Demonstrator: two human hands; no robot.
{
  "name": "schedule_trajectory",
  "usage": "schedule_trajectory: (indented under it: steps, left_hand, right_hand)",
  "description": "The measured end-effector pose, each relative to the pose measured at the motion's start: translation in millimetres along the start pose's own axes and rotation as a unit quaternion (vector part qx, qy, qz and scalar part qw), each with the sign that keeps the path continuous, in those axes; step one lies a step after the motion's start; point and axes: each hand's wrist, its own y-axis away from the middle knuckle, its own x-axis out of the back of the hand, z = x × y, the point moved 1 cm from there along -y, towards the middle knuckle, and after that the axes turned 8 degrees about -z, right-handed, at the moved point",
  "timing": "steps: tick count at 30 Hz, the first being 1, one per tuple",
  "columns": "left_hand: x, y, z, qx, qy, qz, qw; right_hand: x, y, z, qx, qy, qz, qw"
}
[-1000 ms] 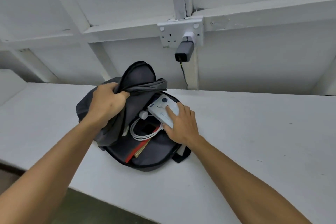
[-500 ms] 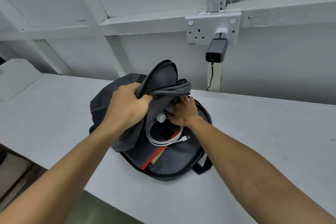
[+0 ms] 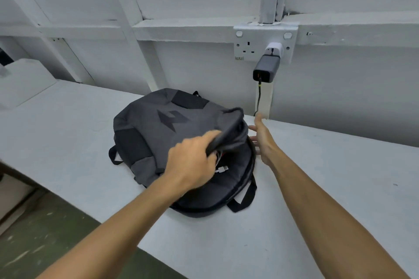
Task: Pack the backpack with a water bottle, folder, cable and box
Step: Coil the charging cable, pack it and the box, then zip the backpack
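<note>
A: Where's the backpack (image 3: 158, 129)?

B: On the white table (image 3: 328, 188). The left hand (image 3: 192, 161) pinches its flap; the right hand (image 3: 264, 140), at 3 o'clock, is spread.

A: Trouble?

B: The white cable (image 3: 221, 169) pokes out. The zip might snag it.

A: The room?

B: White wall, socket (image 3: 247, 45) at 1 o'clock.

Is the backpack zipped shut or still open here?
Open: left hand holds the backpack flap lowered over a gap showing the white cable.

Bright, even, soft light — faint shadows, slight motion blur, wide-angle bending at edges.
</note>
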Motion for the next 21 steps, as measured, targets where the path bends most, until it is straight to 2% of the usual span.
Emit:
schedule_trajectory:
  steps: [2,5,10,15,17,18,19,21]
  left_hand:
    - [-31,6,4,-0.028,-0.059,-0.044,0.997]
    - [-74,16,5,-0.026,-0.131,-0.098,0.986]
    - [-98,44,-5,-0.019,-0.216,-0.163,0.962]
    - [-96,75,-39,-0.042,-0.197,-0.197,0.96]
    - [-88,84,-52,-0.039,-0.106,-0.216,0.97]
    - [-84,87,-58,-0.032,-0.046,-0.2,0.978]
    - [-77,90,-65,-0.019,0.01,-0.15,0.988]
    - [-64,94,-94,0.024,0.06,0.0,0.998]
  right_hand:
    - [-3,7,-2,-0.002,0.051,-0.025,0.998]
    - [0,16,3,0.009,0.1,-0.026,0.995]
    - [2,41,33,0.067,0.072,-0.023,0.995]
    - [-10,66,60,0.081,0.061,-0.036,0.994]
    - [-14,67,63,0.076,0.077,-0.028,0.994]
    - [-14,66,63,0.067,0.084,-0.016,0.994]
    - [-13,65,63,0.061,0.097,0.005,0.993]
    - [-18,63,60,0.088,0.163,0.096,0.978]
